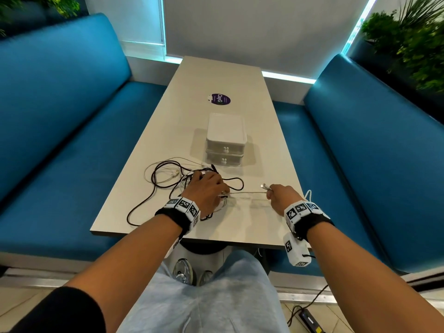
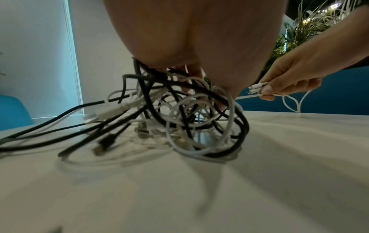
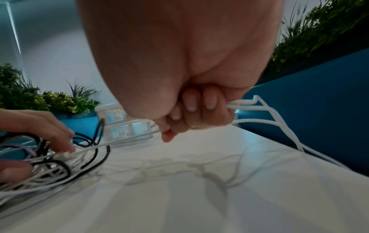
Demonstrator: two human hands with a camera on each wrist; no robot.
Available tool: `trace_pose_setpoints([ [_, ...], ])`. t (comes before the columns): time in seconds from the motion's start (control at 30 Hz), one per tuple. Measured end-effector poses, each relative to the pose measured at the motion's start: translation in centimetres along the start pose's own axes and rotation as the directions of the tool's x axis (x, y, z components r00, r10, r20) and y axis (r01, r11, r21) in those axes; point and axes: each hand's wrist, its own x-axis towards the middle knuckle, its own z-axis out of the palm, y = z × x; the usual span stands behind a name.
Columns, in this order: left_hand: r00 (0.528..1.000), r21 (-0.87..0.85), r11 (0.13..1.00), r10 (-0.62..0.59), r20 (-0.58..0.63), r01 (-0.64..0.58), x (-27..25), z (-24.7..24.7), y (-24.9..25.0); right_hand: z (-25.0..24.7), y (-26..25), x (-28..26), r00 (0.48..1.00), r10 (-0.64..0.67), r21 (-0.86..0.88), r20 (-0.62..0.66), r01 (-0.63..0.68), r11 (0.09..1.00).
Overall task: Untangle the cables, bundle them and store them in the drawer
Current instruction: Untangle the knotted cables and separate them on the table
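Clearly early: mid-frame in the head view the left hand clutches the tangle on the table; at the left-wrist view's right edge the right hand clenches a white cable (plugs foremost); centre-left in the right-wrist view, drawers closed, nothing bundled.

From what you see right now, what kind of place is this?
Probably a seating booth in a cafe or office lounge: blue padded benches flank a narrow table, greenery stands behind their backrests, and a round purple sticker is on the tabletop.
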Motion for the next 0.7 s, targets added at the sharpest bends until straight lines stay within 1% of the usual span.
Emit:
trace_pose_setpoints([
  [0.1, 0.999, 0.056, 0.998, -0.032, 0.042, 0.030, 0.2, -0.6, 0.1, -0.6, 1.1, -0.1, 0.996, 0.080, -0.027, -0.036, -0.081, 0.996],
  [0.17, 0.995, 0.080, 0.993, -0.095, 0.038, 0.091, 0.3, -1.0, 0.2, -0.6, 1.8, -0.1, 0.996, 0.084, -0.027, -0.024, -0.085, 0.996],
  [0.23, 0.990, 0.048, 0.989, -0.139, -0.002, 0.139, 0.7, -1.4, 0.9, -0.5, 2.0, -0.2, 0.998, 0.054, -0.007, -0.018, -0.055, 0.998],
  [0.27, 0.992, 0.012, 0.992, -0.126, -0.026, 0.126, 0.9, -1.6, 1.4, -0.4, 1.9, -0.3, 0.999, 0.038, 0.006, -0.022, -0.038, 0.999],
  [0.33, 0.999, -0.075, 0.996, -0.045, -0.023, 0.043, 1.3, -1.5, 2.7, 0.0, 1.5, -0.3, 1.000, 0.004, 0.022, -0.028, -0.004, 1.000],
  [0.4, 0.998, -0.127, 0.991, 0.038, 0.043, -0.032, 1.6, -0.9, 4.1, 0.3, 1.1, -0.4, 0.999, -0.041, 0.038, -0.026, 0.042, 0.998],
  [0.43, 0.995, -0.120, 0.992, 0.053, 0.083, -0.043, 1.8, -0.5, 4.6, 0.6, 0.9, -0.4, 0.997, -0.072, 0.052, -0.026, 0.074, 0.996],
  [0.47, 0.993, -0.083, 0.996, 0.048, 0.109, -0.039, 1.9, 0.0, 5.0, 0.8, 0.8, -0.5, 0.994, -0.108, 0.068, -0.027, 0.109, 0.992],
  [0.53, 0.994, 0.032, 0.999, 0.016, 0.112, -0.020, 2.1, 0.7, 5.4, 1.1, 0.7, -0.6, 0.984, -0.176, 0.100, -0.029, 0.178, 0.979],
  [0.6, 0.991, 0.129, 0.992, -0.020, 0.134, 0.003, 2.2, 0.9, 5.4, 1.0, 0.4, -0.9, 0.977, -0.212, 0.110, -0.037, 0.215, 0.970],
  [0.7, 0.985, 0.147, 0.988, -0.062, 0.162, 0.038, 2.4, 0.9, 5.4, 1.1, -0.5, -1.4, 0.957, -0.276, 0.116, -0.090, 0.286, 0.951],
])
